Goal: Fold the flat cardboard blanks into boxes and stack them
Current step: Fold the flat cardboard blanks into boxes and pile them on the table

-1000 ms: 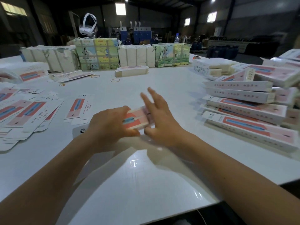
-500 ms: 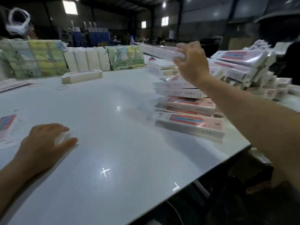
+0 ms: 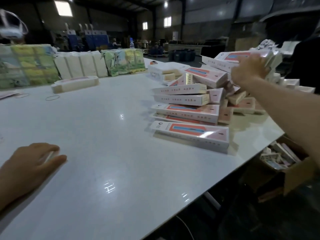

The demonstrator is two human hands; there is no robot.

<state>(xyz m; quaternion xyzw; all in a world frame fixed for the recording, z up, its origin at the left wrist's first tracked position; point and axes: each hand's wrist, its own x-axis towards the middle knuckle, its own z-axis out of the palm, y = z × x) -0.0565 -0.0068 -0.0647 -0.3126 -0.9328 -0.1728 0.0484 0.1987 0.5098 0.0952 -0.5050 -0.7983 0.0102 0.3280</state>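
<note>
Boxes [image 3: 189, 111] folded from the pink-and-white blanks lie in a loose, leaning heap on the white table [image 3: 107, 135], and that heap is your landmark. Your right hand [image 3: 249, 71] reaches over the top of the heap and rests on a folded box [image 3: 237, 60] at its upper far side; motion blur hides the fingers, so you cannot tell whether they grip it or only press it. Your left hand [image 3: 32, 158] lies well to the left of the heap, near the table's near edge, fingers relaxed and flat over a thin white edge of card. Beyond the heap to the left, wrapped bundles [image 3: 81, 65] line the far side, with a rubber band [image 3: 52, 97] in front of them.
</note>
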